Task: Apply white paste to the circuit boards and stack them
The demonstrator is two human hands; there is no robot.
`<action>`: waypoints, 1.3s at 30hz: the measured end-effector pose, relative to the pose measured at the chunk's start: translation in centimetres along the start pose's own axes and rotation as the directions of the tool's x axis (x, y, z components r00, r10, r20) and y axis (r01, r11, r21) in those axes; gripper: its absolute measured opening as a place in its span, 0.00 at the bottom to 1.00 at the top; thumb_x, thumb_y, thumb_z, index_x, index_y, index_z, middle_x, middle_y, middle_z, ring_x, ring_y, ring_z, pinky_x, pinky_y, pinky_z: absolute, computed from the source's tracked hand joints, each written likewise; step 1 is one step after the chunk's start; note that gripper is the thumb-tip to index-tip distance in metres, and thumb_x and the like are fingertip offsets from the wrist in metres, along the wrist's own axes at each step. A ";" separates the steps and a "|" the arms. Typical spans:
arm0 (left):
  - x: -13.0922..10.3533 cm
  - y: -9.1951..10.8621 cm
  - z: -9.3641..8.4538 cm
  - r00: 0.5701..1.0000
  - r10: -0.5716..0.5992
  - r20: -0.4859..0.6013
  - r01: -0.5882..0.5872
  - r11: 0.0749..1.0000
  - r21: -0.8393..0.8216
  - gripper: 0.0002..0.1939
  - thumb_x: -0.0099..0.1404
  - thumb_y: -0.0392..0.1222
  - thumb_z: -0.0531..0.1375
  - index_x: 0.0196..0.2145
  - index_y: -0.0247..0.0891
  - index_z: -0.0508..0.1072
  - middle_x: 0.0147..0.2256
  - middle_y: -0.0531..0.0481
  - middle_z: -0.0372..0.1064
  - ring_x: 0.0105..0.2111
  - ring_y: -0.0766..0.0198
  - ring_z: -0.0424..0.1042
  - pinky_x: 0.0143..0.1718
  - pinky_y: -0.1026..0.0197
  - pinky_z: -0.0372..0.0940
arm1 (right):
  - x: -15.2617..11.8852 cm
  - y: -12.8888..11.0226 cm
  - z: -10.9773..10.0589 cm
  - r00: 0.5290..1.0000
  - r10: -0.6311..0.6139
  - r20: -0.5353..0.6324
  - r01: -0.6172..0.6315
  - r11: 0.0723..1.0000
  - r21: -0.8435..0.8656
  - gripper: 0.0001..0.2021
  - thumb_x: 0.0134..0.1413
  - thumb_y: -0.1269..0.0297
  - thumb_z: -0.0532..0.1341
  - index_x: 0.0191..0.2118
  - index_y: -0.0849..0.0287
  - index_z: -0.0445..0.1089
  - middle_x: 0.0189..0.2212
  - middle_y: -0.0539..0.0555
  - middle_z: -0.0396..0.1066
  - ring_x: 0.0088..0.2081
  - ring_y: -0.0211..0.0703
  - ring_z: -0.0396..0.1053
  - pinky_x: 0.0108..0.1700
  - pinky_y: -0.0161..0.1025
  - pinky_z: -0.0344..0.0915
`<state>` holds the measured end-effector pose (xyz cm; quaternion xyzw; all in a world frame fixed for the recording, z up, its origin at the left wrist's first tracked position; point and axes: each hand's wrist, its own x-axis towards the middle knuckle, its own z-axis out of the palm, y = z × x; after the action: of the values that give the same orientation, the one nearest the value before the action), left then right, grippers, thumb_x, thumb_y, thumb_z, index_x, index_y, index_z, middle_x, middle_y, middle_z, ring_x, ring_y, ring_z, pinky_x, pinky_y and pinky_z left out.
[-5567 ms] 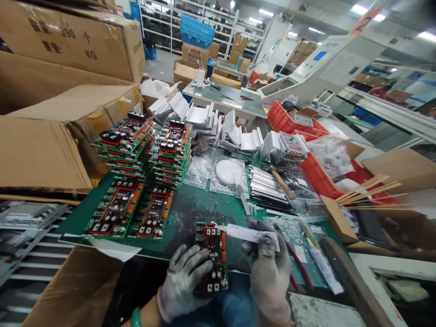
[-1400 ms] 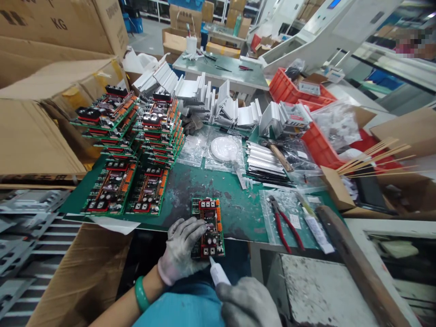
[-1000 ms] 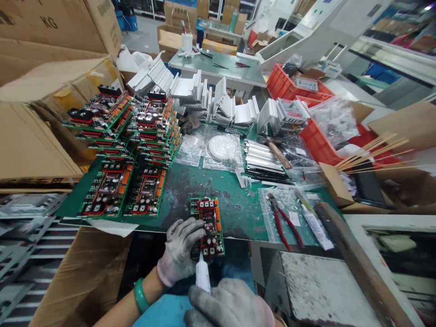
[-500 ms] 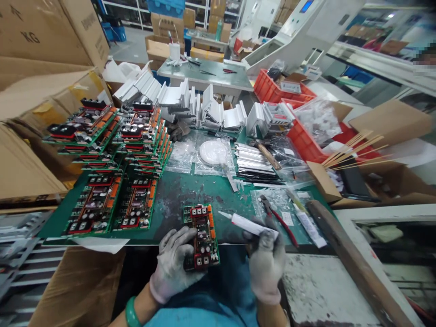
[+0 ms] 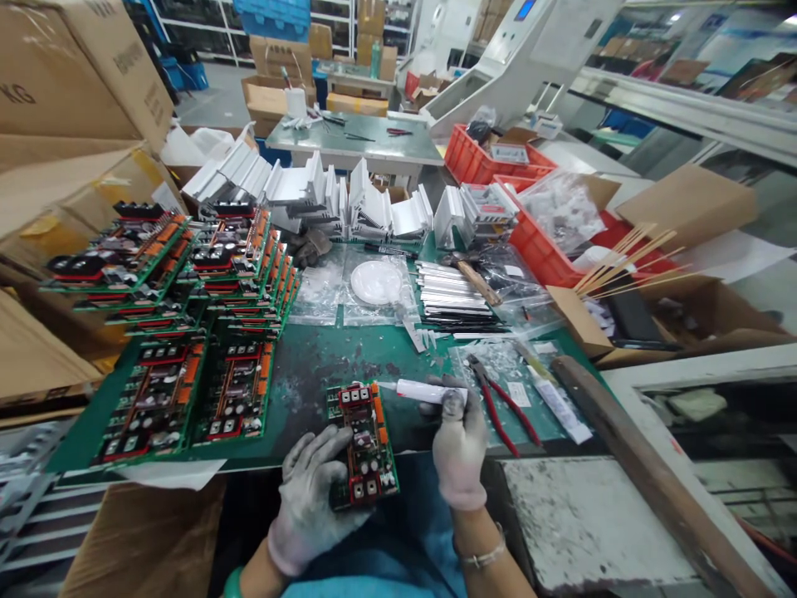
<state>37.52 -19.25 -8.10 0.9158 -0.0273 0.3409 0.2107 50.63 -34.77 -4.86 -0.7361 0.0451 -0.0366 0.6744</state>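
Note:
My left hand [image 5: 316, 490], in a smudged white glove, grips the left side of a green circuit board [image 5: 367, 444] at the table's front edge. Red terminal blocks sit at the board's two ends, and orange connectors run down its right side. Closed around a white glue tube [image 5: 429, 392] is my gloved right hand [image 5: 459, 444]. The tube lies nearly level, its clear nozzle pointing left at the board's upper right corner; whether it touches cannot be made out. Red-handled cutters [image 5: 503, 407] lie just right of that hand.
Stacked circuit boards [image 5: 230, 282] stand at the left. Behind are white heat sinks [image 5: 367, 203] and a round white lid-like disc [image 5: 376, 282]. A hammer [image 5: 476, 278], another tube [image 5: 560, 407], a wooden bar [image 5: 623, 448] and red crates [image 5: 541, 245] occupy the right.
My right hand has moved left with the glue tube, bringing its nozzle from beside the board to the upper right corner. The cutters are now uncovered. The view has shifted slightly.

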 end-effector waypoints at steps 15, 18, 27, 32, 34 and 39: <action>0.0 -0.1 0.0 1.000 0.009 0.015 -0.009 1.000 0.001 0.13 0.64 0.52 0.59 0.35 0.42 0.62 0.45 0.40 0.75 0.50 0.50 0.72 0.53 0.46 0.60 | -0.2 0.6 -0.8 1.000 0.022 0.014 -0.022 1.000 -0.008 0.22 0.61 0.44 0.54 0.43 0.61 0.70 0.40 0.59 0.76 0.25 0.41 0.72 0.28 0.38 0.69; 0.0 -0.1 0.0 1.000 0.007 0.014 -0.007 1.000 0.001 0.13 0.65 0.53 0.59 0.35 0.42 0.62 0.45 0.40 0.75 0.50 0.50 0.72 0.53 0.47 0.60 | -0.2 0.7 -0.8 0.999 0.034 0.005 -0.034 0.999 0.012 0.22 0.60 0.45 0.55 0.44 0.61 0.70 0.41 0.59 0.76 0.27 0.43 0.72 0.29 0.39 0.69; -0.3 -0.2 0.1 1.000 0.002 0.019 -0.002 1.000 -0.002 0.14 0.61 0.51 0.63 0.34 0.42 0.63 0.46 0.40 0.75 0.50 0.49 0.72 0.55 0.47 0.59 | -0.5 1.0 -1.4 0.997 0.074 -0.004 -0.074 0.997 -0.022 0.26 0.61 0.44 0.54 0.52 0.62 0.70 0.43 0.60 0.76 0.27 0.44 0.72 0.30 0.40 0.69; -0.2 -0.2 0.0 1.000 0.020 0.023 -0.019 1.000 -0.006 0.14 0.62 0.52 0.61 0.34 0.41 0.63 0.46 0.39 0.74 0.51 0.49 0.72 0.54 0.47 0.59 | -0.7 0.9 -1.9 0.998 0.027 -0.053 -0.033 0.993 -0.117 0.25 0.60 0.45 0.54 0.49 0.62 0.72 0.39 0.60 0.77 0.37 0.50 0.74 0.34 0.40 0.68; -0.2 -0.2 0.1 1.000 0.013 0.019 -0.013 1.000 -0.011 0.14 0.63 0.51 0.61 0.35 0.41 0.63 0.46 0.39 0.74 0.51 0.49 0.71 0.54 0.47 0.59 | -0.8 0.9 -2.0 0.998 0.034 -0.048 -0.039 0.992 -0.116 0.25 0.60 0.46 0.54 0.48 0.62 0.72 0.40 0.59 0.77 0.33 0.48 0.74 0.33 0.40 0.68; -0.3 -0.2 0.1 0.999 0.021 0.026 -0.021 1.000 -0.007 0.14 0.63 0.51 0.61 0.36 0.41 0.63 0.46 0.39 0.74 0.51 0.48 0.71 0.54 0.46 0.59 | -1.1 1.1 -2.5 0.998 0.045 -0.036 -0.048 0.993 -0.103 0.23 0.60 0.48 0.55 0.48 0.62 0.73 0.40 0.60 0.77 0.29 0.45 0.73 0.31 0.39 0.69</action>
<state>37.39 -19.09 -8.42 0.9191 -0.0406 0.3312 0.2097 49.21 -37.22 -5.72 -0.7683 0.0753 -0.0309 0.6349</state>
